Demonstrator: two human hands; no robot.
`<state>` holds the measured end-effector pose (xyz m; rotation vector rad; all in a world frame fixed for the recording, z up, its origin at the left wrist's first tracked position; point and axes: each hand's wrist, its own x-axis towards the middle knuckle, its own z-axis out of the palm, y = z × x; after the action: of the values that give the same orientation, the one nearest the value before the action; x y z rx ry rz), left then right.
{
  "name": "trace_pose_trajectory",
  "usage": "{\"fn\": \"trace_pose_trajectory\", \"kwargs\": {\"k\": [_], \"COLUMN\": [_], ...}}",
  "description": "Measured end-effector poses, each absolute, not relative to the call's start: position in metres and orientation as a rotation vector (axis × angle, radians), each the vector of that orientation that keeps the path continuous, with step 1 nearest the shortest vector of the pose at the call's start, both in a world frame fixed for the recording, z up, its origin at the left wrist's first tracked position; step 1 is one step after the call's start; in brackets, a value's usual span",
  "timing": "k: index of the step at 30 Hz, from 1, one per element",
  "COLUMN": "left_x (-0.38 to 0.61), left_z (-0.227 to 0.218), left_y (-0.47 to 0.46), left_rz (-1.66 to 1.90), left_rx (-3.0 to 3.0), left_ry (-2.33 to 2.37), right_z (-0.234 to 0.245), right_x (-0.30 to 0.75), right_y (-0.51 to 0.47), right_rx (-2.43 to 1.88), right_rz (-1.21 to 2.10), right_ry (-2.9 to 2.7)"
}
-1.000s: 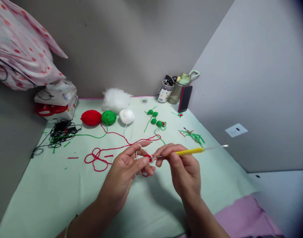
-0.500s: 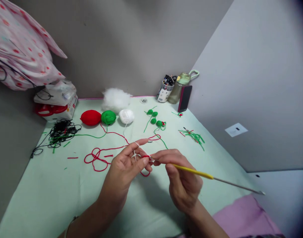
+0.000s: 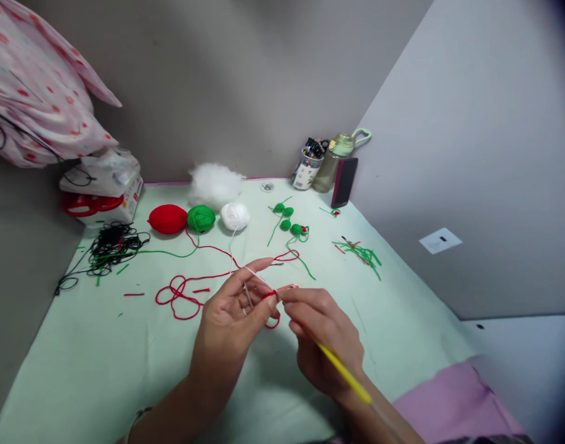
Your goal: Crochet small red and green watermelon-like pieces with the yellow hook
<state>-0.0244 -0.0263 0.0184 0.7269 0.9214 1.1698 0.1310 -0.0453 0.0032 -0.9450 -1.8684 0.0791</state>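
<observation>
My left hand (image 3: pixel 233 314) pinches a small red crochet piece (image 3: pixel 271 295) between thumb and finger, with white yarn (image 3: pixel 252 273) running over its raised index finger. My right hand (image 3: pixel 326 336) is closed round a yellow-handled crochet hook (image 3: pixel 344 373), whose tip meets the red piece. Red yarn (image 3: pixel 180 296) trails in loops across the pale green table cover (image 3: pixel 101 345) back to a red yarn ball (image 3: pixel 167 219). A green ball (image 3: pixel 201 218) and a white ball (image 3: pixel 235 216) sit beside it.
White stuffing (image 3: pixel 215 185) lies at the back. Small green crochet pieces (image 3: pixel 288 220) and green yarn scraps (image 3: pixel 363 253) lie to the right. A pen jar (image 3: pixel 307 169), bottle (image 3: pixel 335 157) and phone (image 3: pixel 344 183) stand in the corner. Black cord (image 3: pixel 109 246) and a box (image 3: pixel 104 197) sit left.
My right hand has swung the hook's handle end from pointing right and level down toward my body, while its tip stays at the red piece. The left hand has barely moved.
</observation>
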Motion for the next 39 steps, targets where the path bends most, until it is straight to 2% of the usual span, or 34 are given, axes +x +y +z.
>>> {"fn": "trace_pose_trajectory", "kwargs": {"k": [4,6,12,15,18,21,24,26,30,39], "left_x": [-0.024,-0.026,-0.033,-0.032,-0.029,-0.027,-0.028,-0.030,-0.032,-0.030], "left_z": [0.018,0.017,0.021,0.021,0.019,0.017,0.018,0.019,0.021,0.018], "left_y": [-0.026,-0.023,-0.015,-0.017,-0.020,-0.020,-0.018,-0.015,-0.013,-0.018], "left_rz": [1.064,0.939,0.953,0.957,1.008,1.056,0.970,0.921,0.979,0.984], "left_rx": [0.597,0.508,0.473,0.583,0.648,0.607,0.471,0.407,0.470,0.638], "left_ry": [0.795,0.718,0.745,0.752,0.786,0.801,0.729,0.694,0.722,0.800], "right_z": [-0.007,-0.007,0.007,0.010,0.006,-0.001,-0.002,0.001,0.007,0.007], "right_x": [0.131,0.132,0.132,0.129,0.127,0.128,0.132,0.135,0.136,0.133], "right_y": [-0.046,-0.045,-0.037,-0.031,-0.031,-0.037,-0.039,-0.036,-0.028,-0.023], "right_rx": [-0.971,-0.986,-0.908,-0.862,-0.902,-0.970,-0.970,-0.974,-0.873,-0.844], "right_rz": [-0.134,-0.114,0.604,0.761,0.696,0.486,0.357,0.448,0.836,1.164], "right_ry": [-1.955,-1.913,-1.394,-1.322,-1.415,-1.571,-1.679,-1.574,-1.283,-1.022]}}
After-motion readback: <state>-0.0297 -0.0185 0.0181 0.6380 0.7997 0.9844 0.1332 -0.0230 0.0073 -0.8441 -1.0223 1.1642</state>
